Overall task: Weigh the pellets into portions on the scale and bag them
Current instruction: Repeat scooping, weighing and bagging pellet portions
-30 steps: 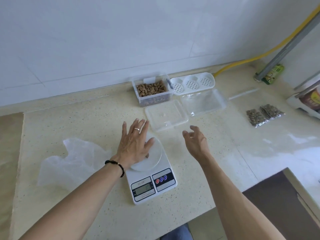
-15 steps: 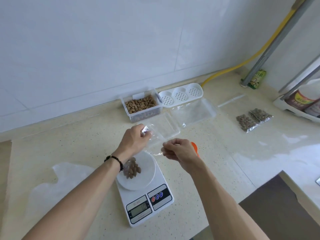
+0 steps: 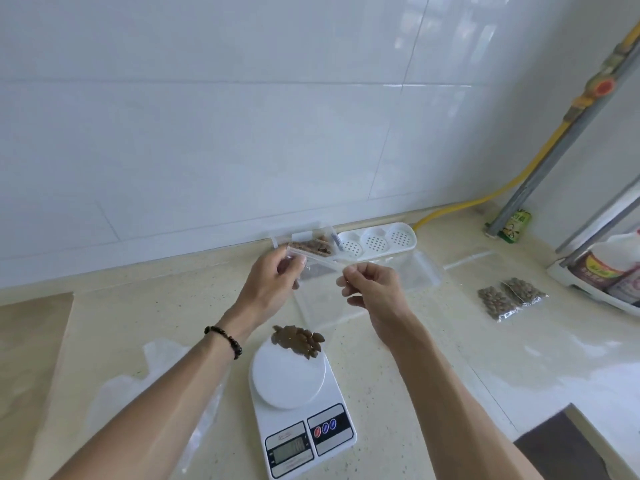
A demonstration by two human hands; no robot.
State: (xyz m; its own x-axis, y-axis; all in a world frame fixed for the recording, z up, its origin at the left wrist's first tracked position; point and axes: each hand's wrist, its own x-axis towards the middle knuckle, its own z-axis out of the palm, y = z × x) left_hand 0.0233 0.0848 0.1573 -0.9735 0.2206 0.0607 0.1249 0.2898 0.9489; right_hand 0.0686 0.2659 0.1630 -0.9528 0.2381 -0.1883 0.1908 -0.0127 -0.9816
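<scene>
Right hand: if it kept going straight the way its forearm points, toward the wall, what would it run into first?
Probably the clear bag that the right hand already pinches; beyond that, the white perforated tray by the wall. Depth from this view is uncertain.

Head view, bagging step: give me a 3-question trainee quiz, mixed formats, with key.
1. True or false: the pile of pellets lies on the round platform of the scale.
2. Multiple choice. What do the left hand and the right hand hold between them?
A. an orange scoop
B. a clear empty bag, pinched at its top edge
C. the clear lid
3. Fill in: the number of filled bags lying on the counter to the right is ____.

Key: 1 true; 2 B; 3 two.
</scene>
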